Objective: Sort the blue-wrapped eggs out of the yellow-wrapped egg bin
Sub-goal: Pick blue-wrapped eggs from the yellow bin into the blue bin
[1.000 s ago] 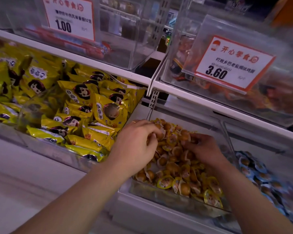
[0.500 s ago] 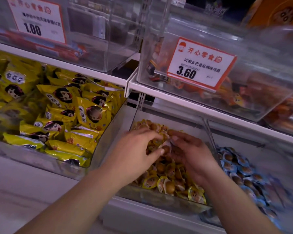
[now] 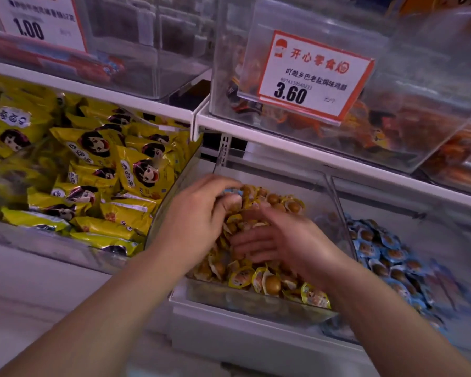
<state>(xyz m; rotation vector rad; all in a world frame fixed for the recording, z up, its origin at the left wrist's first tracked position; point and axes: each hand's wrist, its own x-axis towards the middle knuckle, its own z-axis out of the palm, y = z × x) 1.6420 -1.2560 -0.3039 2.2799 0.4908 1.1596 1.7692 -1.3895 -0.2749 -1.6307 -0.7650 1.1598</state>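
The clear bin (image 3: 256,304) at the centre holds a heap of yellow-wrapped eggs (image 3: 267,281). My left hand (image 3: 199,221) is over the bin's back left part. Its fingers and thumb are curled, and a bit of a blue-wrapped egg (image 3: 230,191) shows between them. My right hand (image 3: 286,240) lies on the heap with its fingers stretched out to the left, pressing on the yellow eggs. To the right, the neighbouring bin is full of blue-wrapped eggs (image 3: 386,257).
A bin of large yellow snack packets (image 3: 98,170) stands to the left. Clear bins with price tags (image 3: 314,77) hang on the shelf above and overhang the egg bins. A clear divider wall (image 3: 340,213) separates the yellow and blue egg bins.
My right hand has dropped and spread flat on the yellow heap. My left hand's fingers have curled in near the back of the bin, and a blue wrapper now shows at its fingertips.
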